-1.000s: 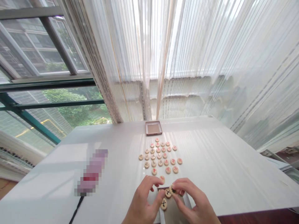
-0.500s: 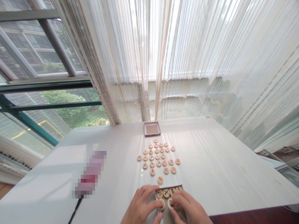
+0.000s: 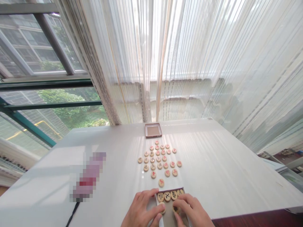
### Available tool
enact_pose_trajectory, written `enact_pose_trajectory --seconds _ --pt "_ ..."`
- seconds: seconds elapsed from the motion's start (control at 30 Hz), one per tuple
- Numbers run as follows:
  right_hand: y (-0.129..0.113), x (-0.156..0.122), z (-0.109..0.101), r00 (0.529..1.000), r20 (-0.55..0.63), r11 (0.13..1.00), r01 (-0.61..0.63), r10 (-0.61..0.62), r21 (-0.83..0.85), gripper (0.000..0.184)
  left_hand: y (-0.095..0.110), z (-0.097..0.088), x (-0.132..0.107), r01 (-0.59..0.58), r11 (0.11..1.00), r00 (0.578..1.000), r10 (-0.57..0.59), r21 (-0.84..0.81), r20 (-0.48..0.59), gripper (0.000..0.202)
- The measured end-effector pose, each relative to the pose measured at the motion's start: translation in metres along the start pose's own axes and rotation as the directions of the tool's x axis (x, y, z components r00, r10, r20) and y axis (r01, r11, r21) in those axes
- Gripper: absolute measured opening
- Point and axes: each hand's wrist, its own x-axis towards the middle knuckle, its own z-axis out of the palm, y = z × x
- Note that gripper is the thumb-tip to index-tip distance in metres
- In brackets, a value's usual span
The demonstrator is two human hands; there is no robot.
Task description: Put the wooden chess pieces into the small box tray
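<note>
An open cardboard box lies at the near edge, with a row of round Chinese chess pieces with black characters along its far wall. My left hand grips the box's left side, index fingertip at the far corner and thumb on a Chinese chess piece inside. Between the thumb and fingers of my right hand is another black-lettered Chinese chess piece, inside the box near its right wall. Just beyond the box sits a red-lettered piece.
Several red and black Chinese chess pieces spread over the white table. Behind them stands the shallow box lid. A blurred pinkish object with a black cord lies at left. Sheer curtains hang behind the table.
The piece in my right hand has shifted slightly right within the box, toward the right wall. My left thumb stays on its piece. The whole view has moved a little.
</note>
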Motion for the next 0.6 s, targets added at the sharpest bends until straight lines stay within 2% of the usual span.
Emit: enact_pose_trajectory --seconds 0.13,0.23,0.33,0.43,0.6 --pt "-0.001 0.001 -0.004 0.996 -0.073 0.985 -0.032 0.045 0.17 0.036 0.0 0.002 -0.004 0.02 1.0 1.0 -0.02 -0.014 0.013 0.021" --pt "-0.007 0.007 -0.01 0.995 -0.084 0.979 -0.043 0.061 0.201 0.037 0.0 0.004 -0.009 0.032 0.999 0.999 -0.032 -0.024 0.024 0.021" --pt "-0.015 0.016 -0.019 0.995 -0.062 0.978 -0.066 0.08 0.199 0.032 0.001 0.006 -0.01 0.052 0.997 0.998 -0.053 -0.048 -0.018 0.023" --pt "-0.023 0.022 -0.025 0.993 -0.011 0.968 -0.116 0.122 0.22 0.024 0.003 0.004 -0.008 0.065 0.996 0.998 -0.065 -0.064 0.0 0.023" --pt "-0.032 0.023 -0.024 0.972 0.157 0.947 -0.209 0.175 0.245 0.02 0.006 -0.001 -0.006 0.1 0.992 0.993 -0.096 -0.073 0.062 0.023"
